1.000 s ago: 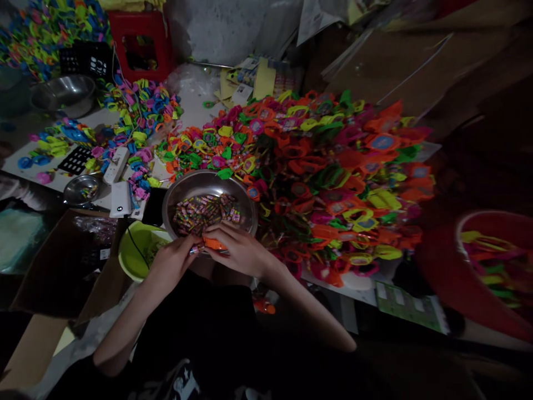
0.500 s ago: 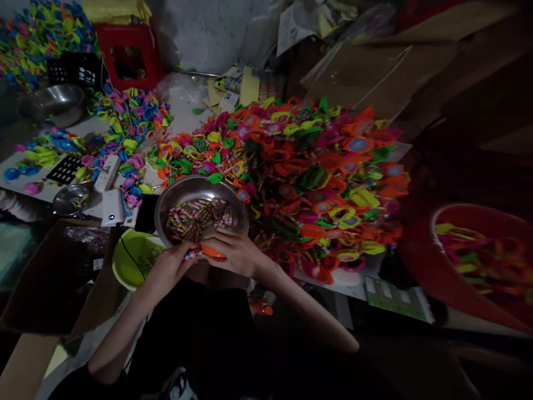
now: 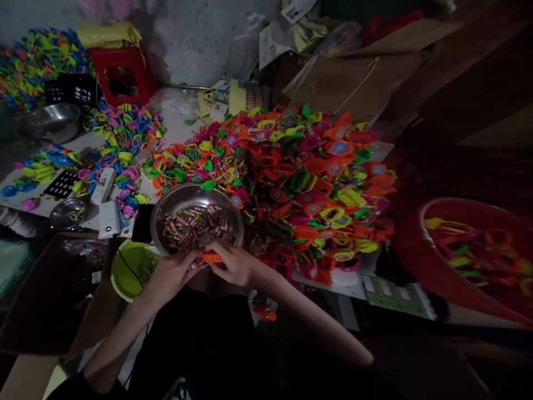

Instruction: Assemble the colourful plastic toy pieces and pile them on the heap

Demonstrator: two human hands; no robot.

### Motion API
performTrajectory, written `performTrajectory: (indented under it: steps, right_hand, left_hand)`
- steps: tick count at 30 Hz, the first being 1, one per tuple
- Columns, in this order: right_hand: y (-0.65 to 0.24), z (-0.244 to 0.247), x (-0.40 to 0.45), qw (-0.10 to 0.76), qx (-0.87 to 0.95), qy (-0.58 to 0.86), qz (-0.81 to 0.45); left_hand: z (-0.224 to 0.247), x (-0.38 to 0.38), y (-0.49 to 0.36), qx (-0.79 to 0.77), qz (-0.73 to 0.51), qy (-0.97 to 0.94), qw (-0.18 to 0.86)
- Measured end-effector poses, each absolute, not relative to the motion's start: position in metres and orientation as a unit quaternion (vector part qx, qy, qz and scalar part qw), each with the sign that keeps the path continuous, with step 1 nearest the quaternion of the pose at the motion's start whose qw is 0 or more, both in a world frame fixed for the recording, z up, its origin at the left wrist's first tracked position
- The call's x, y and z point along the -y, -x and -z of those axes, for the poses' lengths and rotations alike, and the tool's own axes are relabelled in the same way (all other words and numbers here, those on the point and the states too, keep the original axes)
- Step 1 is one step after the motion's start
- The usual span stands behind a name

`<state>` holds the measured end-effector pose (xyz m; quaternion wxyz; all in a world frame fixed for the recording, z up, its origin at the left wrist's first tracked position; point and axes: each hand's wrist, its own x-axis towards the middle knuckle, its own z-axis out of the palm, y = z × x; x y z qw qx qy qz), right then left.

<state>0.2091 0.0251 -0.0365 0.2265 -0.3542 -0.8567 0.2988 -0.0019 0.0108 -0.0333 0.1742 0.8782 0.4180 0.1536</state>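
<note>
At the near rim of a steel bowl (image 3: 238, 214), my two hands meet. Fingers of my right hand (image 3: 234, 263) close round an orange plastic toy watch (image 3: 212, 257). A small printed, wrapped candy roll (image 3: 195, 265) shows at the fingertips of my left hand (image 3: 175, 273), which pinches it against the watch's side. Whether the two pieces are joined is hidden by the fingers. Many similar wrapped rolls (image 3: 195, 225) lie inside the bowl. Right beside it rises a big heap of colourful toy watches (image 3: 312, 189), several with wrapped rolls in them.
Left of the bowl stand a lime-green basin (image 3: 125, 276), a cardboard box (image 3: 37, 289), a white power bank (image 3: 109, 219) and a small metal dish (image 3: 56, 215). A red tub (image 3: 410, 250) holds more watches at right. Behind are a red stool (image 3: 120, 75) and cartons (image 3: 353, 83).
The view has shifted slightly. The orange watch has turned between my fingers, and my right hand's grip on it has changed. My left hand still pinches the wrapped roll.
</note>
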Motion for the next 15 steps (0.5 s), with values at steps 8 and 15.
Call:
performTrajectory:
  steps: [8, 15]
  right_hand:
    - [-0.204, 0.044, -0.018, 0.251, 0.851, 0.333, -0.318]
    - [-0.205, 0.049, -0.015, 0.226, 0.839, 0.328, -0.371]
  left_hand:
    - [0.040, -0.007, 0.002, -0.351, -0.197, -0.913, 0.063]
    - [0.056, -0.006, 0.013, -0.363, -0.159, -0.907, 0.141]
